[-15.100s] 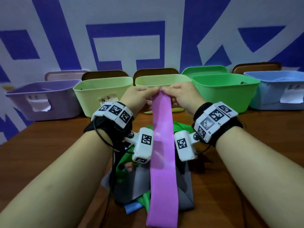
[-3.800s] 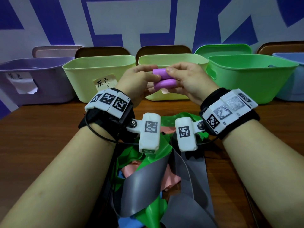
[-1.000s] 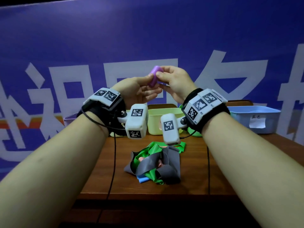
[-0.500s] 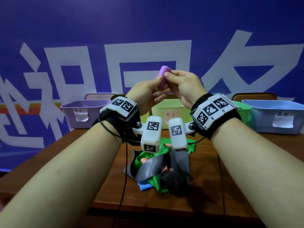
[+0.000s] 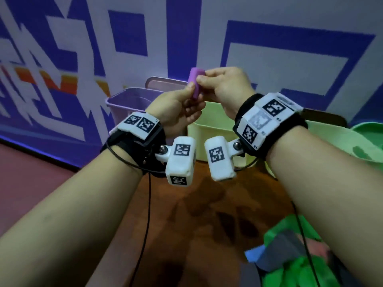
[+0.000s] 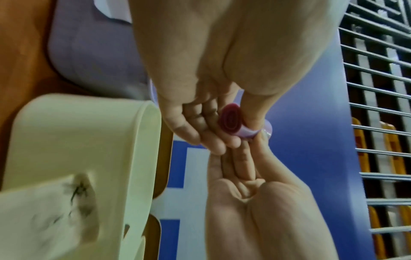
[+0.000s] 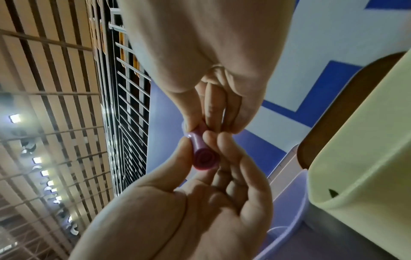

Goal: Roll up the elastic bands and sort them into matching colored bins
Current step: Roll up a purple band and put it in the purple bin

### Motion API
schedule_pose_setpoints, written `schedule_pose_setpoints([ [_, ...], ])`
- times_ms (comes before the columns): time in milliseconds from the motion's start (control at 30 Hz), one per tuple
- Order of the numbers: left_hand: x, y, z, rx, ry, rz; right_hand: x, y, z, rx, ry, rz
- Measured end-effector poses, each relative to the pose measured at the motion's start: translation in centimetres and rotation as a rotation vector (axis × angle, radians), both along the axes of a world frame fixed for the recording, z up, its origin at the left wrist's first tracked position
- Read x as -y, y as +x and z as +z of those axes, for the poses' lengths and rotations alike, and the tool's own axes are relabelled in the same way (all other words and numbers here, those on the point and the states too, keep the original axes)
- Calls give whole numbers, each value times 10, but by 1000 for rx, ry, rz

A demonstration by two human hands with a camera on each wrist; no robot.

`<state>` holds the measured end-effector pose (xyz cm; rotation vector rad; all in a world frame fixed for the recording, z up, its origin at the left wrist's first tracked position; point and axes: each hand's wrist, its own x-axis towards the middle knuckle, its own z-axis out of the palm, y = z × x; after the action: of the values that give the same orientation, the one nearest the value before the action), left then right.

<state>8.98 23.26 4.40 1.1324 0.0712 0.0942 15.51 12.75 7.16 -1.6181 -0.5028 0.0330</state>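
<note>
Purple band roll (image 5: pixel 195 83) pinched between both hands, above purple bin (image 5: pixel 132 102)

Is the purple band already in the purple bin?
No, the rolled purple band is pinched between the left hand and the right hand, in the air above the purple bin.

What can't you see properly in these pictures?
- Inside of the purple bin: head view, its own wall and the left hand hide it.
- Label on the pale yellow bin: left wrist view, too blurred to read.
- Pile of bands: head view, cut off by the bottom edge and the right forearm.
- Middle of the purple roll: fingers of both hands, including the right hand, cover it.
</note>
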Motion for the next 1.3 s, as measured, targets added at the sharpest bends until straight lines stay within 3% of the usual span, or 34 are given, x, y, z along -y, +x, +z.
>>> schedule_pose_setpoints([
  [200, -61, 33, 75, -98, 11, 103, -68, 37, 67, -101, -35, -29],
  [400, -129, 44, 151, -327, 237, 57, -118, 52, 129, -240, -94, 22],
  [567, -165, 55, 183, -391, 403, 21, -151, 57, 159, -379, -63, -1],
  [900, -204, 89, 169, -391, 570, 71, -185, 77, 153, -539, -108, -91],
  [1300, -231, 148, 80, -519, 541, -1, -210, 123, 61, -560, -346, -138],
])
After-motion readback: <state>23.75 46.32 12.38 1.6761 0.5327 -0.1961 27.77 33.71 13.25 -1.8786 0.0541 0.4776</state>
